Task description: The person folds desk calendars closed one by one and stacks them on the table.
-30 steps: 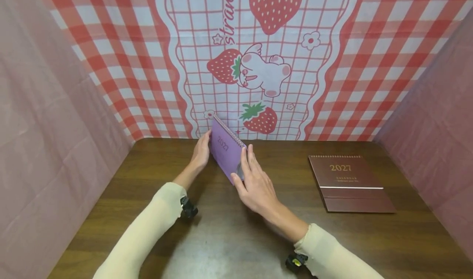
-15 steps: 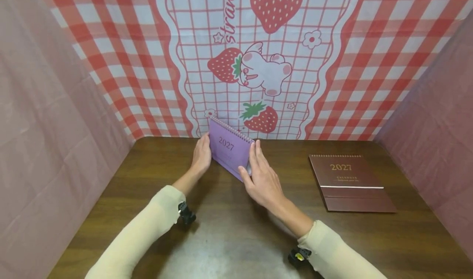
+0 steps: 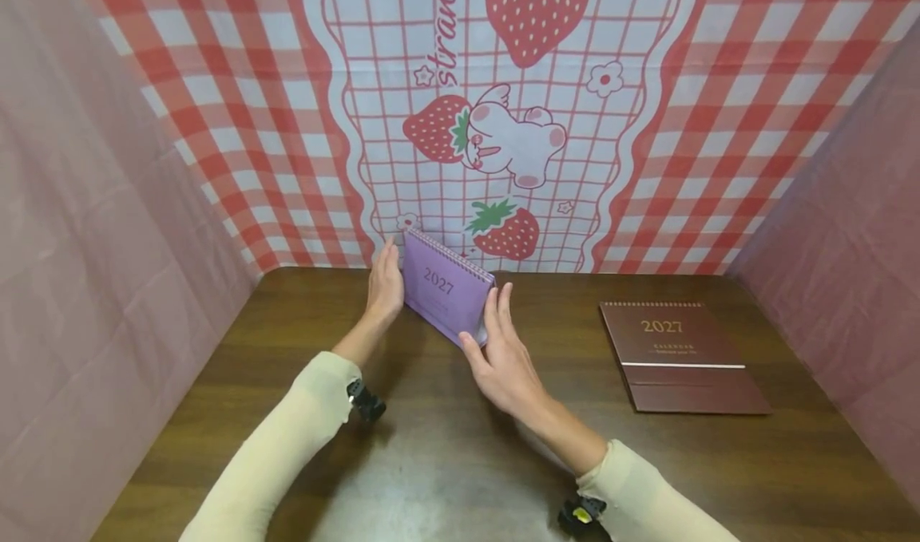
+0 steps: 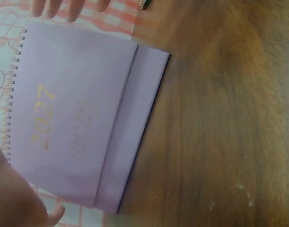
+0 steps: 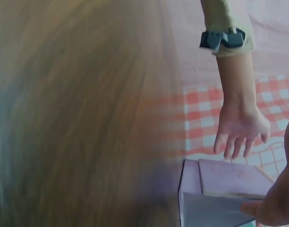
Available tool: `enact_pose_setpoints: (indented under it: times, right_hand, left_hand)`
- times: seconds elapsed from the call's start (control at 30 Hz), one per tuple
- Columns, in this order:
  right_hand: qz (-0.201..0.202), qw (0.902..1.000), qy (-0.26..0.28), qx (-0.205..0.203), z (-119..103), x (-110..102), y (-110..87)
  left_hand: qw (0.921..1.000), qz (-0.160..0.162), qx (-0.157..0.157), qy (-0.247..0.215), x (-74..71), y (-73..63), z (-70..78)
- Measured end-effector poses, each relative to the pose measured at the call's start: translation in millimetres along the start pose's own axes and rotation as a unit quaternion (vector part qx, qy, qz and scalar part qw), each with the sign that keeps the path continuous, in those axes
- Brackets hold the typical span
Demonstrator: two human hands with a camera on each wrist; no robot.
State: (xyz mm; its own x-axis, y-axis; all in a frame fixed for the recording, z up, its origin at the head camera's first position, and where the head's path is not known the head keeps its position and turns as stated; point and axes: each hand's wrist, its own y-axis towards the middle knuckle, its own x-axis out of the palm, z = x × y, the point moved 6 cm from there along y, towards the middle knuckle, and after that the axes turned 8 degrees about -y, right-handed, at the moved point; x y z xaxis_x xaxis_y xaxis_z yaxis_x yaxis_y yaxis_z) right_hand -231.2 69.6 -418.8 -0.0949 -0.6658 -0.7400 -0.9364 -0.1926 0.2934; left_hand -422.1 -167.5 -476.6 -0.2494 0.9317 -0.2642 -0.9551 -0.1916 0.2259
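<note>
A purple 2027 desk calendar (image 3: pixel 446 290) stands propped up and angled near the back of the table, its spiral binding along the top. Beside its left edge is my left hand (image 3: pixel 386 282), fingers straight; the right wrist view shows this left hand (image 5: pixel 239 123) with a small gap to the calendar (image 5: pixel 234 177). My right hand (image 3: pixel 506 366) lies along the calendar's right edge, fingers extended and thumb at the lower front corner. In the left wrist view the cover (image 4: pixel 83 109) faces the camera, with a lower flap along its base.
A brown 2027 desk calendar (image 3: pixel 683 386) lies flat on the wooden table (image 3: pixel 431 478) at the right. A strawberry-print checked cloth (image 3: pixel 525 127) hangs behind the table, and pink cloth (image 3: pixel 115 231) hangs at both sides.
The purple calendar has turned so its cover faces more to the front. My left hand has since moved slightly left, off its edge. The brown calendar has not moved.
</note>
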Motion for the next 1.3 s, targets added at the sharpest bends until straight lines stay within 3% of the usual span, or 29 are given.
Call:
enact_pose_setpoints:
  times: [0.1,0.13,0.2,0.33,0.5,0.67,0.87,0.9,0.93,1.1,1.17,1.23,1.3]
  right_hand:
    - [-0.014,0.9988,0.042,0.019,-2,6,-0.4]
    - [-0.017,0.9983,0.052,0.020,-2,8,-0.3]
    - [-0.024,0.9972,0.067,0.023,-3,11,-0.1]
    - [-0.033,0.9953,0.086,0.027,-5,17,1.3]
    - [-0.038,0.9946,0.092,0.030,-6,18,3.5]
    - [-0.037,0.9945,0.091,0.038,-3,14,6.8]
    - [-0.027,0.9938,0.093,0.054,6,8,12.6]
    - [-0.025,0.9937,0.095,0.055,7,7,13.6]
    - [-0.022,0.9935,0.097,0.055,9,6,14.7]
    - [-0.017,0.9934,0.098,0.058,15,1,20.6]
    - [-0.015,0.9936,0.096,0.059,18,-1,23.1]
    - [-0.013,0.9937,0.093,0.060,22,-3,25.4]
    - [-0.013,0.9940,0.091,0.059,25,-5,27.9]
  left_hand:
    - [0.9993,-0.028,-0.018,-0.017,-2.5,-16.6,28.5]
    - [0.9991,-0.030,-0.020,-0.022,0.4,-14.4,27.6]
    - [0.9981,-0.049,-0.023,-0.029,-1.3,-27.4,47.6]
    - [0.9978,-0.060,-0.011,-0.027,-0.6,-41.0,66.2]
    - [0.9978,-0.061,-0.016,-0.021,-2.2,-48.6,78.2]
    - [0.9971,-0.064,-0.014,-0.038,-3.8,-51.3,76.1]
    - [0.9980,-0.058,0.006,-0.024,5.7,-28.0,25.0]
    - [0.9986,-0.048,0.007,-0.021,9.5,-20.3,10.2]
    - [0.9983,-0.054,0.003,-0.021,10.3,-19.6,6.5]
    - [0.9998,-0.015,0.015,0.001,14.8,-9.6,-24.2]
    - [0.9997,-0.007,0.022,0.006,15.5,-12.2,-28.7]
    - [0.9997,-0.014,0.016,-0.009,10.4,-36.9,2.6]
    - [0.9998,-0.016,0.007,-0.009,10.3,-50.2,13.1]
